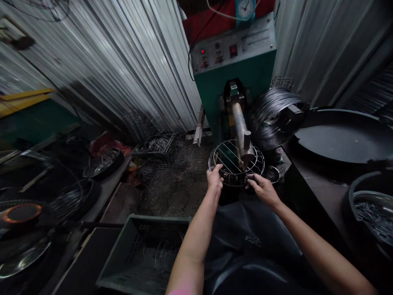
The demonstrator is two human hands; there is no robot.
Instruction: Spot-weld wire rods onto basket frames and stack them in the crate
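A round wire grille (236,162) with parallel cross wires lies under the metal arm (241,130) of a green welding machine (236,69). My left hand (214,180) grips the grille's near left rim, fingers curled over the ring. My right hand (260,186) pinches the near right rim. Both forearms reach forward over a dark apron on my lap.
A coil of dark wire (273,119) sits right of the arm. Finished wire grilles (166,164) lie heaped on the floor to the left. A green crate (138,254) stands near my left knee. Dark pans (344,137) and a bowl of wire pieces (374,217) are at right.
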